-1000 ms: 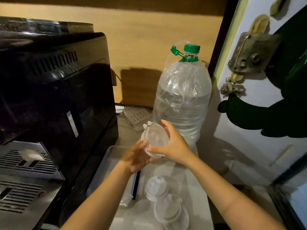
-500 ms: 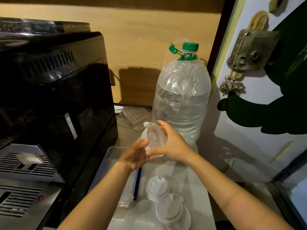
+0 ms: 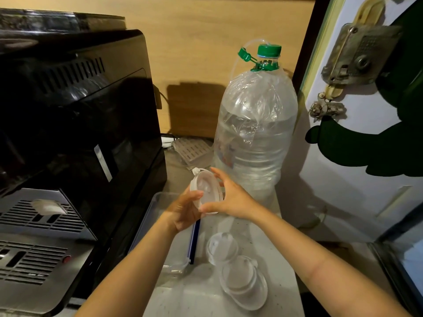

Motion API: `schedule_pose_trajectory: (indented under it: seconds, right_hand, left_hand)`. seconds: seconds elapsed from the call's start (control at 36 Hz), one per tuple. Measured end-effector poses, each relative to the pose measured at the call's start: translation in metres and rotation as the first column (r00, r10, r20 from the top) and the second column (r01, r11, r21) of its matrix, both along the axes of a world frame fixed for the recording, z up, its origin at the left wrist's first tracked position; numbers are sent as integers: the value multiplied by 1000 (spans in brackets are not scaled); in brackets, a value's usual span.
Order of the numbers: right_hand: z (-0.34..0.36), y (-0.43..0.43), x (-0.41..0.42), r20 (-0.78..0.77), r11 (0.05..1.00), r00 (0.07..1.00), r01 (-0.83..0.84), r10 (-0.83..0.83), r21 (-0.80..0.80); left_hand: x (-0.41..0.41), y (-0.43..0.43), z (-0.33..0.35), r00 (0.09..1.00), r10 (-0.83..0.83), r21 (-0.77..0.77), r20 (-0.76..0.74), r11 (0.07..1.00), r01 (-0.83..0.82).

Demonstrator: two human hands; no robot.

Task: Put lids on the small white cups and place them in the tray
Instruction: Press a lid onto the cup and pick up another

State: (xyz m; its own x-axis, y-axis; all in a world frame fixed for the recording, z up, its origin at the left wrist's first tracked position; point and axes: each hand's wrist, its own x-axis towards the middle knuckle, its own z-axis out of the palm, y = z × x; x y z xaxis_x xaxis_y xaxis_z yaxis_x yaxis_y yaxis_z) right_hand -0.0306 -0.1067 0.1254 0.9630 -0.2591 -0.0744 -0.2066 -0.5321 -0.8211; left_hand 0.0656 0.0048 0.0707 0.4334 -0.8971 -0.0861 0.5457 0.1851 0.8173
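Both my hands hold one small white cup [image 3: 207, 189] tilted on its side above the counter, its lid facing me. My left hand [image 3: 183, 211] grips it from below and left, thumb on the lid rim. My right hand [image 3: 231, 197] wraps it from the right, fingers over the top edge. A clear plastic tray [image 3: 160, 200] lies on the counter under my left hand, mostly hidden by my forearm. Two more translucent cups stand nearer me: one [image 3: 222, 247] beside the tray, another [image 3: 242, 280] in front of it.
A large clear water bottle [image 3: 254, 133] with a green cap stands just behind my hands. A black machine [image 3: 75, 115] fills the left side. A white door [image 3: 366, 133] with a metal lock is on the right. A blue strip [image 3: 194, 239] edges the tray.
The cup has turned a little in my hands, its lid now tilted more to the left. My left thumb has moved up onto the lid rim. The hands stay in about the same place.
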Motion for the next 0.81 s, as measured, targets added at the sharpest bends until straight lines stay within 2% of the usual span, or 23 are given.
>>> schedule_pose_trajectory:
  seconds: [0.08,0.19,0.33,0.42,0.53,0.67,0.81]
  right_hand:
    - [-6,-6,1,-28,998,1000,7,-5,62]
    - [-20,-20,-2,-90,983,991,112,-100,147]
    - [-51,-36,-11,-309,958,927,259,-212,120]
    - [-71,-40,-21,-417,935,879,319,-232,152]
    - [-97,-40,-31,-577,934,785,343,-226,102]
    - [-120,-36,-32,-597,892,763,419,-246,167]
    - [-134,-31,-26,-577,866,751,479,-320,144]
  left_hand:
    - [0,5,-3,1000,21,25,-3,999,-21]
    - [1,14,-6,999,46,57,-25,997,-45]
    - [0,22,-11,987,106,73,-124,993,-97]
    - [-2,25,-12,984,111,87,-136,991,-100]
    - [-4,29,-14,985,116,103,-126,989,-103]
    - [-9,33,-15,989,111,106,-103,989,-100]
    - [-11,40,-19,993,99,122,-63,988,-91]
